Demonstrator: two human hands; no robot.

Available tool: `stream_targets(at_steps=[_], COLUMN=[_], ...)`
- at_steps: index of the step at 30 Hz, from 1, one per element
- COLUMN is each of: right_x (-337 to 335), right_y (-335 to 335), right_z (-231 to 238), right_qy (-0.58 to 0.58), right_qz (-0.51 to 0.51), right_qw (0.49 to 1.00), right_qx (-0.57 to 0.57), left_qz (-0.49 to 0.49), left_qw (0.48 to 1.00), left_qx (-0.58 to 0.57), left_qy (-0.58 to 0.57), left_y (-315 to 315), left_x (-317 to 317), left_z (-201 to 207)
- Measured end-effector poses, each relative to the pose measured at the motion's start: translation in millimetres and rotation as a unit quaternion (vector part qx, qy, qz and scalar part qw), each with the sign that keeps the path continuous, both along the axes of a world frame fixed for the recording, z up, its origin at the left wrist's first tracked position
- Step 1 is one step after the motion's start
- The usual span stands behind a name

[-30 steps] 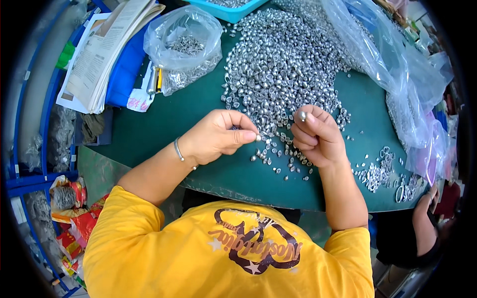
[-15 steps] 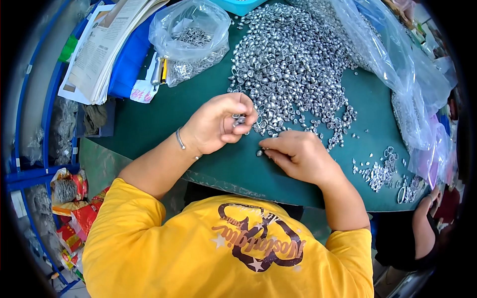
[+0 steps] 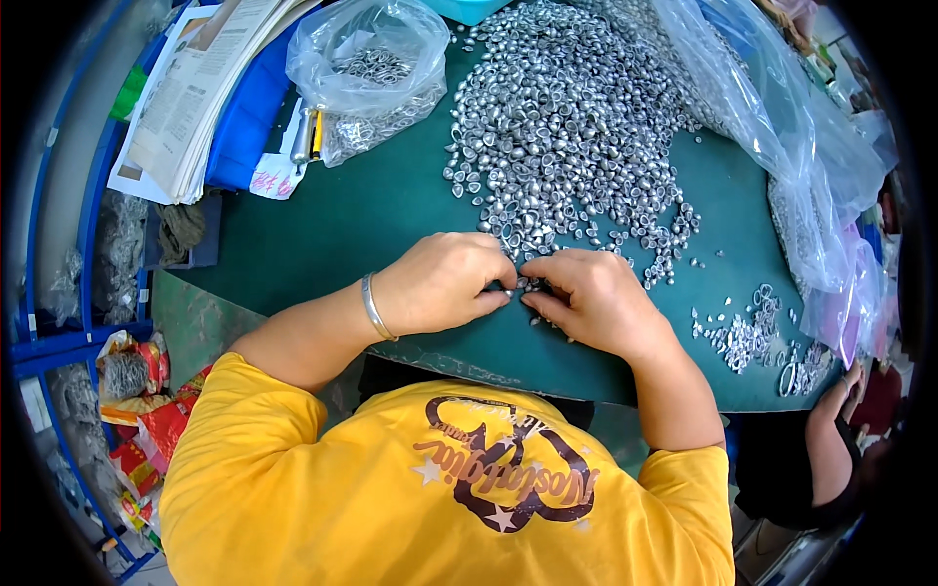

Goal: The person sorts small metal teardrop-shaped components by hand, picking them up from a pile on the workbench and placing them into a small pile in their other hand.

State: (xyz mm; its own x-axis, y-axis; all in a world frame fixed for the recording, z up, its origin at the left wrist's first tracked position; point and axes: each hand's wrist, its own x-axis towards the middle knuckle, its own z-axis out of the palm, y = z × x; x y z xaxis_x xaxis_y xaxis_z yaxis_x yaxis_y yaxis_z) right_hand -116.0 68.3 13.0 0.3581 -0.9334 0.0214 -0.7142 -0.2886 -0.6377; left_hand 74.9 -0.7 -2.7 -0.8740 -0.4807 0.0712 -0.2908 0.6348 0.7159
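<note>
A large pile of small, silver, hollow teardrop-like metal pieces [image 3: 576, 117] covers the green tabletop [image 3: 322, 234] in front of me. At the pile's near edge, my left hand [image 3: 445, 283], with a bracelet [image 3: 374, 308] on its wrist, is closed in a pinch on a small silver metal piece. My right hand [image 3: 601, 303] faces it, thumb and fingers curled together around small silver pieces [image 3: 529, 285]. The two sets of fingertips almost meet. The fingers partly hide what they hold.
A clear bag of metal links [image 3: 376, 73] stands at the far left, beside papers [image 3: 186, 107] and a blue bin [image 3: 244, 127]. Clear plastic sheeting [image 3: 782, 176] drapes the right side. Smaller metal parts [image 3: 747, 337] lie right. Another person's arm [image 3: 831, 449] shows at the right edge.
My left hand has turned palm-down and come down toward the right hand, its fingertips now close to the right fingertips. Several silver pieces now show between them. My right hand has barely moved.
</note>
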Motion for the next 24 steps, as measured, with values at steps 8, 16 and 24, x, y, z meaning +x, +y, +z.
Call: stream_targets(at_steps=[8,16,24], right_x=[0,4,0], right_y=[1,2,-3], right_z=[-6,-10,-4], right_qy=[0.006,0.001,-0.203], right_qz=[-0.014,-0.004,-0.087], right_qw=[0.999,0.997,0.974], right_qx=[-0.029,-0.073,0.056], left_qz=[0.09,0.126,0.125], left_qw=[0.821,0.687,0.666], left_qx=[0.55,0.691,0.706], left_qy=[0.121,0.188,0.204], left_y=[-13,-17,-20], left_x=[3,0,2], left_z=[4,3,2])
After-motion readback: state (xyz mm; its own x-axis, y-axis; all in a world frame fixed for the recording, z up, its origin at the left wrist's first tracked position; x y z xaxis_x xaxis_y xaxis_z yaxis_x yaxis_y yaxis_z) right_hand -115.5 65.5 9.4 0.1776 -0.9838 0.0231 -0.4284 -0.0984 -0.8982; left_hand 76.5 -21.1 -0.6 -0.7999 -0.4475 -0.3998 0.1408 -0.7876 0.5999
